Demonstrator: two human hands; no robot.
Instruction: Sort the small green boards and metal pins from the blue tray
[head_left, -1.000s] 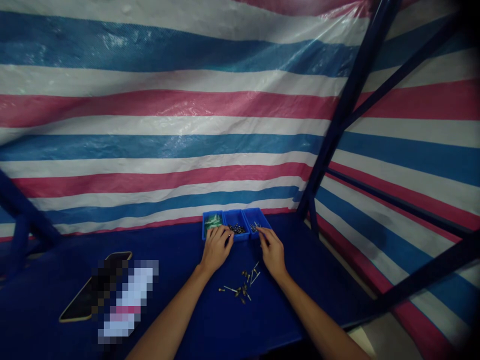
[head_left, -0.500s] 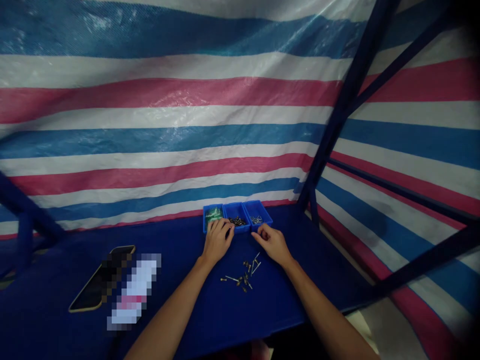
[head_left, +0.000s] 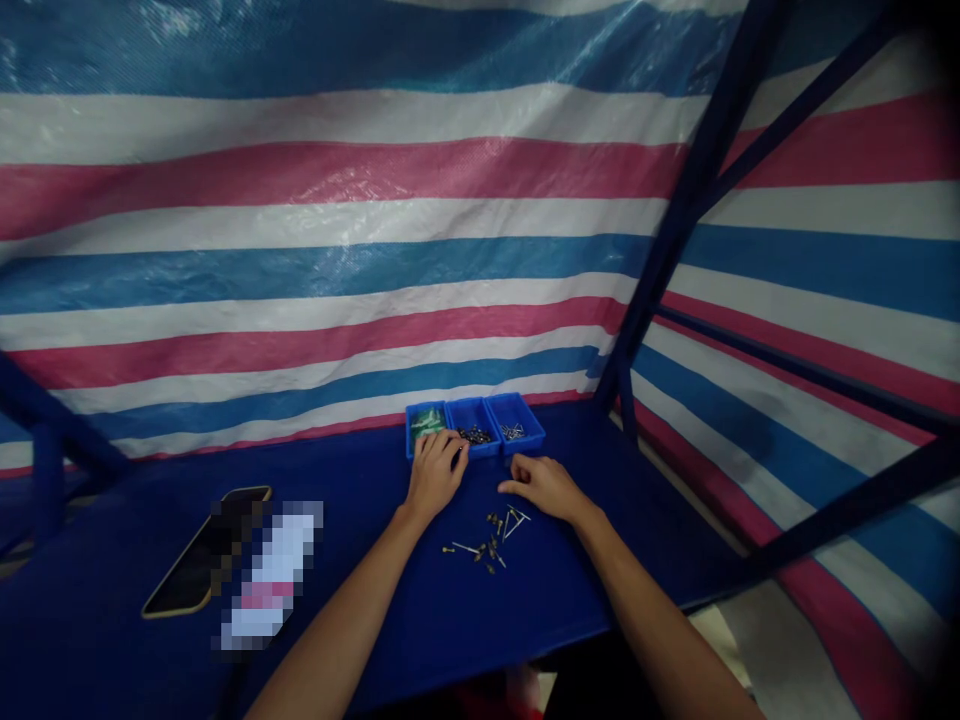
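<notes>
Can't tell if left hand (head_left: 437,472) or right hand (head_left: 547,485), near the bins (head_left: 512,409), grips anything; table (head_left: 559,600) underneath, striped tarp (head_left: 337,225) behind.

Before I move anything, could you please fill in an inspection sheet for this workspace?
Surface: blue tabletop.
Job's things: three blue trays side by side, holding green material, small dark parts and silver pieces from left to right; loose small parts lie scattered in front.
Clutter: phone and a pixelated item, to the left.
Left hand: at the left tray's near edge; grasp unclear.
Right hand: near the right tray, fingers curled; contents hidden.
Cables: none identifiable; a dark strip below the pixelated item is unclear.
Surroundings: striped sheeting behind and to the right; dark blue frame bars.
</notes>
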